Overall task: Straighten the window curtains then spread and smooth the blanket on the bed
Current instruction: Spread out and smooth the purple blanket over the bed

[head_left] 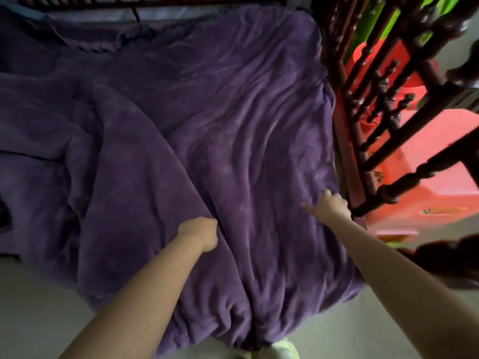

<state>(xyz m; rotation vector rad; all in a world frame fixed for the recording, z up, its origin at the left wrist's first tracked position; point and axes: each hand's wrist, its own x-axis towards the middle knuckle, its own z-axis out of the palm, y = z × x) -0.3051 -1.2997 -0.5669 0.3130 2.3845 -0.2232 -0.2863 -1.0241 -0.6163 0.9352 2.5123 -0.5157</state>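
Note:
A purple fleece blanket [212,120] covers the bed, wrinkled and bunched, with a thick fold running diagonally across its left half. Its near edge hangs over the bedside down to the floor. My left hand [201,233] is closed in a fist on a fold of the blanket near the front middle. My right hand [329,206] grips the blanket at its right edge, next to the bed frame, fingers curled into the cloth and thumb sticking out to the left. No curtains are in view.
A dark carved wooden bed rail [383,104] with turned spindles stands along the right side. Behind it are red plastic items [425,161] and something bright green. A wooden headboard rail [134,3] runs along the top. Pale floor [39,307] lies at the bottom.

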